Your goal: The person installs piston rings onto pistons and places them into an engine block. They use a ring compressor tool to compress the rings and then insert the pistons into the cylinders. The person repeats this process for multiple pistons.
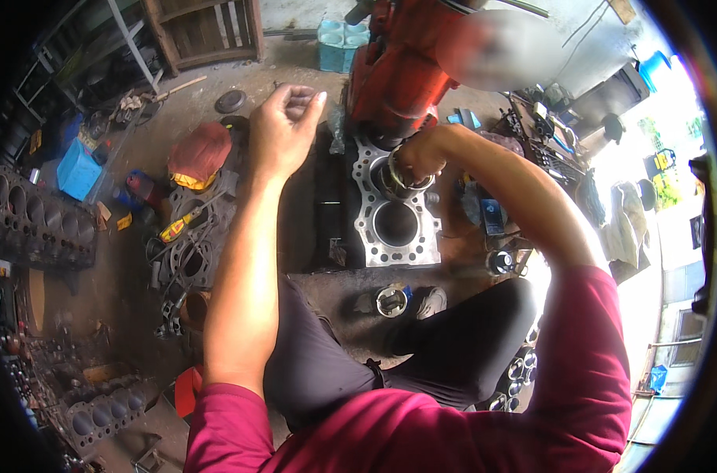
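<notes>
An engine block (372, 236) with a bright machined top face and large round bores lies in front of me. My right hand (423, 154) reaches down to one bore with its fingers closed. They grip a thin metal ring (392, 170) at the bore's mouth, though the fingers cover part of it. To the left, my left hand (286, 130) is raised clear of the block, its fingers curled in toward the thumb. Whatever those fingers hold, if anything, does not show. Between my feet stands a piston (391, 300), its round end facing up.
A large red machine (394, 71) stands over the block's far end. Metal castings (197, 252) with a yellow tool (177, 229) and a reddish cloth (201, 154) lie to the left. Another engine block (39, 213) sits farther left. Pistons (516, 370) lie beside my right leg.
</notes>
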A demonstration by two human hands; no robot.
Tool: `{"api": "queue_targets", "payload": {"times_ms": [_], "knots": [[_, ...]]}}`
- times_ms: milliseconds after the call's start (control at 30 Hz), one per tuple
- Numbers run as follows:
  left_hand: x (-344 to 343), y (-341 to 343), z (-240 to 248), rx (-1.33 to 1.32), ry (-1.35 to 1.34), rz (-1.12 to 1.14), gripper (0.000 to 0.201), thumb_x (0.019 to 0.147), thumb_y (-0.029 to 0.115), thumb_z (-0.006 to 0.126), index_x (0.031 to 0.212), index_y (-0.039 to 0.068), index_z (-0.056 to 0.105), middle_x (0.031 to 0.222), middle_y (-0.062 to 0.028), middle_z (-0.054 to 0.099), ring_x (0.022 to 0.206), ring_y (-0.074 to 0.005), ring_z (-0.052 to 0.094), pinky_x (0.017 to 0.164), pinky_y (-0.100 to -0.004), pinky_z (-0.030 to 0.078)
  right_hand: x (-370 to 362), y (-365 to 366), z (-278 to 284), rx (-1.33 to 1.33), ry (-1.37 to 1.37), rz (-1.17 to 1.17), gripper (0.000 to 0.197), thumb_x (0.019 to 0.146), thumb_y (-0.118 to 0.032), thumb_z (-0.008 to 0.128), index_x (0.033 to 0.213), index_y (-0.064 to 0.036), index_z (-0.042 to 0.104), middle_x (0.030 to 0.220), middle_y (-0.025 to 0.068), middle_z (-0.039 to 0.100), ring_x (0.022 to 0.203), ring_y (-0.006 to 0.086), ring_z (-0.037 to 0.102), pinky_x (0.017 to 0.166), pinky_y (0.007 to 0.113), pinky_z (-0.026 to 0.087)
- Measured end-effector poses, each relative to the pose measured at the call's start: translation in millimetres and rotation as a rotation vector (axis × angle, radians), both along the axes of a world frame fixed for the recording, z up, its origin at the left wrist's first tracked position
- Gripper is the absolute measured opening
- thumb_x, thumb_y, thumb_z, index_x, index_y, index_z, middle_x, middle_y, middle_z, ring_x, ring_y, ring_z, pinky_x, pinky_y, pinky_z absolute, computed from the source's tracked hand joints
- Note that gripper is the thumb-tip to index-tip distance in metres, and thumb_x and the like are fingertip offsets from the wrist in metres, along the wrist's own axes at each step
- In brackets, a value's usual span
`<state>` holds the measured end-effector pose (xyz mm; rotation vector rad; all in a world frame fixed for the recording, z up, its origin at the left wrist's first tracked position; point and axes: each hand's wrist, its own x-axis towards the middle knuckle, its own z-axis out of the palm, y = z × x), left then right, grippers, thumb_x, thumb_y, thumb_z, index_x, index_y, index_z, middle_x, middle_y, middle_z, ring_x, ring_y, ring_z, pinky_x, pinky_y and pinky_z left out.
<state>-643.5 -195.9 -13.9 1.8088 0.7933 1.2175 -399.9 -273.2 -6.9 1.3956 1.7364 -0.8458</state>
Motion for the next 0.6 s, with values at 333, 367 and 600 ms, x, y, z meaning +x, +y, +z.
{"api": "queue_targets", "payload": {"times_ms": [333, 367, 600], "knots": [[14, 2, 0, 0.019, 0.082, -0.037, 0.028, 0.088, 0.027, 0.073, 0.095, 0.000, 0.068, 0.085, -0.0110, 0.074, 0.076, -0.0182, 0.073, 0.070, -0.0308, 0.056, 9, 24, -18, 0.171, 0.145, 0.104, 0.025, 0.082, -0.011, 0.059, 0.101, 0.0012, 0.070, 0.091, 0.0171, 0.070, 0.080, 0.0265, 0.069, 0.066, 0.039, 0.056], [15, 1, 1, 0.018, 0.080, -0.047, 0.028, 0.088, 0.027, 0.074, 0.095, 0.000, 0.068, 0.085, -0.0110, 0.074, 0.076, -0.0183, 0.073, 0.070, -0.0309, 0.056, 11, 23, -20, 0.181, 0.152, 0.114, 0.025, 0.082, -0.012, 0.059, 0.101, 0.0012, 0.070, 0.091, 0.0171, 0.070, 0.080, 0.0265, 0.069, 0.066, 0.039, 0.055], [27, -12, 5, 0.096, 0.075, -0.093, 0.025, 0.088, 0.022, 0.075, 0.097, 0.000, 0.069, 0.080, -0.0064, 0.072, 0.069, -0.0082, 0.065, 0.065, -0.0254, 0.053, 19, 12, -33, 0.235, 0.191, 0.186, 0.024, 0.083, -0.012, 0.058, 0.098, 0.0011, 0.070, 0.092, 0.0173, 0.069, 0.083, 0.0263, 0.069, 0.069, 0.038, 0.055]]}}
